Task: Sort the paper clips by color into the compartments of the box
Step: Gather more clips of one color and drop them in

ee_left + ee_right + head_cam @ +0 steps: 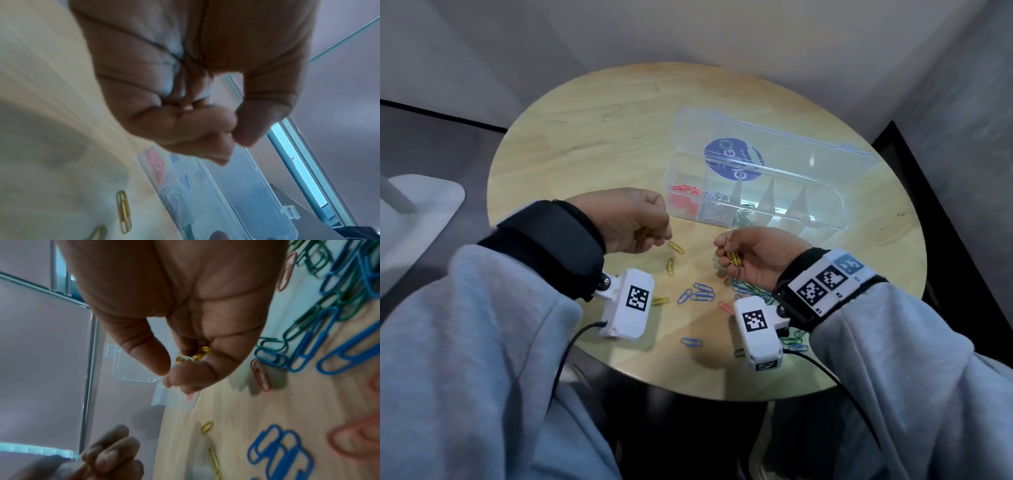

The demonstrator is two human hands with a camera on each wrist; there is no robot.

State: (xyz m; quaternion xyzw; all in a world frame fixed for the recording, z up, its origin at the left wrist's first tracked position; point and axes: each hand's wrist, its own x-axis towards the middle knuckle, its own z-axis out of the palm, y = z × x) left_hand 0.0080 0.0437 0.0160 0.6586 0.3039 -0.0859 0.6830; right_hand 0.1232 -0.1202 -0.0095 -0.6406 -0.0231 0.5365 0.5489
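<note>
I see my left hand (pixel 625 219) and right hand (pixel 753 257) each clutching yellow clips (pixel 732 257) | right wrist alone shows the bunch (pixel 194 355) | box (pixel 825 219) long axis left-right, lid open

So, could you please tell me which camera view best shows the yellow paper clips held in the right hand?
The right wrist view: the yellow paper clips sit close-up in the right hand. Head view shows them small; left wrist view shows none.

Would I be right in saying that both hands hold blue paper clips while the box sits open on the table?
Not quite: the clips in both hands are yellow, not blue. The head view shows the left hand and right hand each holding yellow paper clips, with the box open on the table.
</note>
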